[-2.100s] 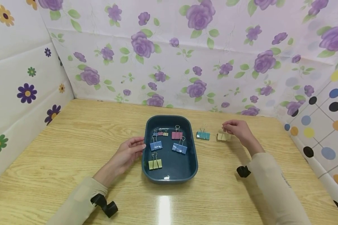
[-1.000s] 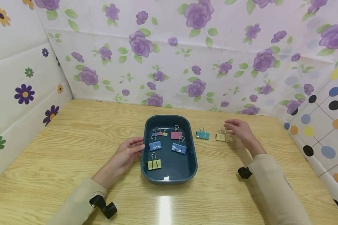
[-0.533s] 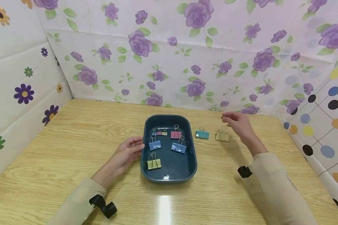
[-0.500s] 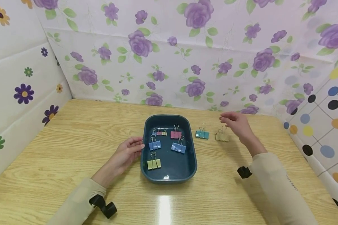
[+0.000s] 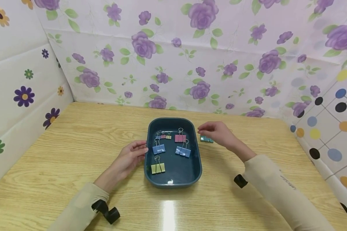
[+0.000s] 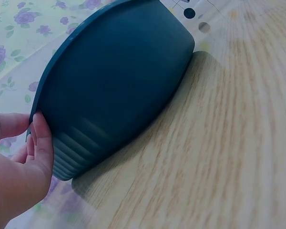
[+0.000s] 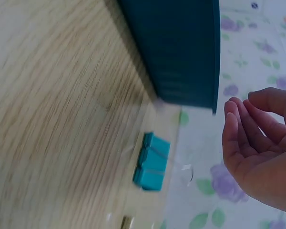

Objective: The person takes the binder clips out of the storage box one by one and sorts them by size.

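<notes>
A dark blue plastic tray (image 5: 176, 175) stands on the table, with binder clips lying inside. My left hand (image 5: 130, 158) pinches its left rim between thumb and fingers, seen close in the left wrist view. My right hand (image 5: 219, 134) hovers just beyond the tray's right rim, fingers slightly bent and holding nothing. Under it, partly covered, lies a teal binder clip (image 5: 206, 139); the right wrist view shows this teal clip (image 7: 152, 162) flat on the table. The yellow clip farther right is mostly hidden behind the right hand.
In the tray lie a pink clip (image 5: 180, 138), a right blue clip (image 5: 183, 151), a left blue clip (image 5: 159, 149), a yellow clip (image 5: 158, 168) and a row of small clips (image 5: 163, 136). A floral cloth (image 5: 173, 73) closes off the table's back edge.
My right hand has let go of the yellow clip outside the tray, risen, and moved left over the teal clip towards the tray. The left hand stays on the rim.
</notes>
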Demonstrator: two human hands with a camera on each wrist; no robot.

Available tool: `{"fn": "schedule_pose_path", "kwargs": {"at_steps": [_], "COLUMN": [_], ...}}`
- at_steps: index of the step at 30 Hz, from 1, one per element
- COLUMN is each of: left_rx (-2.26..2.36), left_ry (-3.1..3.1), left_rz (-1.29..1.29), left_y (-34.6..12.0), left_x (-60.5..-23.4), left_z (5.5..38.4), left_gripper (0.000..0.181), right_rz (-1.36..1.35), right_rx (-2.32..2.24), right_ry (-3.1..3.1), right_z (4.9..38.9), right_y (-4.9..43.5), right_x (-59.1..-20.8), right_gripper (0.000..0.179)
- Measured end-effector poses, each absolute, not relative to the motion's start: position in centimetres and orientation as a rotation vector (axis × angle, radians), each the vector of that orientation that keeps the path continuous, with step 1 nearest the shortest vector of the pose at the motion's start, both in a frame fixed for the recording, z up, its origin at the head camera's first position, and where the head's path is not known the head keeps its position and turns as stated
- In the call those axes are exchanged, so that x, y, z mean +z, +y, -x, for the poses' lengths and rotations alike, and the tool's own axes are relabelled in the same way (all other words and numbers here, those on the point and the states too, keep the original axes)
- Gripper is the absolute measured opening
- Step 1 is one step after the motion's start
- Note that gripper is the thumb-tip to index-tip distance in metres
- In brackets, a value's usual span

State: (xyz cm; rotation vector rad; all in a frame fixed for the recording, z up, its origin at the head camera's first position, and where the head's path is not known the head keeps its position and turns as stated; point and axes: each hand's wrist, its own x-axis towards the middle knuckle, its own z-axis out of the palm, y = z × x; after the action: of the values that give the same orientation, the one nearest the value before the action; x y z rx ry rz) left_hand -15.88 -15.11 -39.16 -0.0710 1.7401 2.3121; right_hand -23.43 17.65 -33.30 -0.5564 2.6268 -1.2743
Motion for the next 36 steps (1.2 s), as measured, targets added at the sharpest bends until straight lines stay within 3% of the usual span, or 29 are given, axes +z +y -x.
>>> {"fn": "schedule_pose_path", "kwargs": {"at_steps": [20,36], "left_rx": [2.329,2.322], "left_ry": [1.724,1.728], "left_rz": [0.079,0.072], "left_y": [-15.1,-15.2], "left_x": [-39.4,-39.6], "left_z": [16.0,16.0], "left_gripper": [0.042,0.041], "right_rz": [0.652,0.716], "right_rx": [-0.908,-0.839], "right_ry": [2.776,2.708], "right_z": [22.5,22.1], "right_y": [12.3,9.5], "right_x": [-32.2,-33.5], "right_gripper": [0.021,0.022]}}
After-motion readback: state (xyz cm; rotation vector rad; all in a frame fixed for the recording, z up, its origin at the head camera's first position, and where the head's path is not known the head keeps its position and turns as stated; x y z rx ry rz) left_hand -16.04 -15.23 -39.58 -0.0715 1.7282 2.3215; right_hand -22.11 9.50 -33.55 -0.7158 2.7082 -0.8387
